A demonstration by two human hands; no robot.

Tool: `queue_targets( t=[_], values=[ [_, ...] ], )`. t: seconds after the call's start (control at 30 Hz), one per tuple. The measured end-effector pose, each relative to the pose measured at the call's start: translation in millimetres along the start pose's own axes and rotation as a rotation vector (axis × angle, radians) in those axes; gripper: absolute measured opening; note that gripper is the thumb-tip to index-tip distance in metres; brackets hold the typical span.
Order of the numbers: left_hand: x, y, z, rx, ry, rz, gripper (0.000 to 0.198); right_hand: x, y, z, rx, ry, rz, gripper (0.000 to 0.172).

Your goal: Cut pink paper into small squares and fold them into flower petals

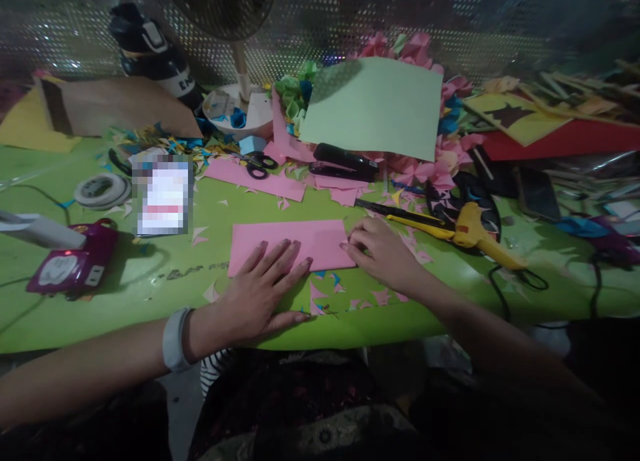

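Dim work corner: green table against a perforated screen.
We see a bright green tabletop (135, 324) running nearly the full width, its near edge gently curved. Behind it we get a grey perforated screen (320, 21), small holes, coloured glints showing through. Light is low; below the table we find mostly shadow, floor too dark to read.

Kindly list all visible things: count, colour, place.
Paper: one, pink, front centre
Scissors: one, black, centre
Stapler: one, black, centre
Cutter: one, yellow-black, right
Glue gun: one, yellow, right
Boxy device: one, purple, left
Tape: one, white, left
Blurred screen: one, whitish, left
Bottle: one, dark, back
Fan: one, dark, back
Large sheet: one, pale green, back
Scraps: many, mixed, scattered
Clutter: uncountable, mixed, far right
Table: one, green, beneath
Left hand: one, on paper
Right hand: one, at paper's edge
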State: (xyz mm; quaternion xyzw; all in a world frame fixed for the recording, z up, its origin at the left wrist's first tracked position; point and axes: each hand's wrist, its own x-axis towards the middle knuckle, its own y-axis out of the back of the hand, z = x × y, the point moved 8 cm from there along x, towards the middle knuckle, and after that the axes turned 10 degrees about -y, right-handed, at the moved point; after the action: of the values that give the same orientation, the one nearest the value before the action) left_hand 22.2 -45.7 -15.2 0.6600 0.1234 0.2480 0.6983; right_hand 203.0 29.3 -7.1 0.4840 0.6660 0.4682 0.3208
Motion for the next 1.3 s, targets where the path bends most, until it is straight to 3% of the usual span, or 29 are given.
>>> queue_targets(
  t=[0.17,0.33,0.4,0.47,0.57,0.73,1.3],
  values=[
    [0,-0.8,0,-0.004,0.014,-0.007,0.08,-1,6,1,-0.116,-0.014,0.005,0.027],
    [0,-3.5,0,0.001,0.028,0.017,0.082,-12,43,-18,-0.123,-0.018,0.273,0.025],
    [0,-4.2,0,0.005,0.028,0.012,0.083,-18,33,-42,-0.126,0.137,0.192,0.032],
    [0,-4.9,0,0.005,0.027,-0.007,0.083,-28,8,-66,-0.141,0.355,0.008,0.054],
    [1,-5.6,1,0.002,0.022,-0.047,0.081,-42,-25,-78,-0.188,0.525,-0.12,0.08],
    [2,-4.8,1,-0.014,0.04,-0.07,0.085,-50,-45,-65,-0.178,0.529,-0.131,0.096],
    [-1,-5.8,0,-0.028,0.016,-0.09,0.096,-54,-45,-66,-0.219,0.577,-0.098,0.112]
  ],
)
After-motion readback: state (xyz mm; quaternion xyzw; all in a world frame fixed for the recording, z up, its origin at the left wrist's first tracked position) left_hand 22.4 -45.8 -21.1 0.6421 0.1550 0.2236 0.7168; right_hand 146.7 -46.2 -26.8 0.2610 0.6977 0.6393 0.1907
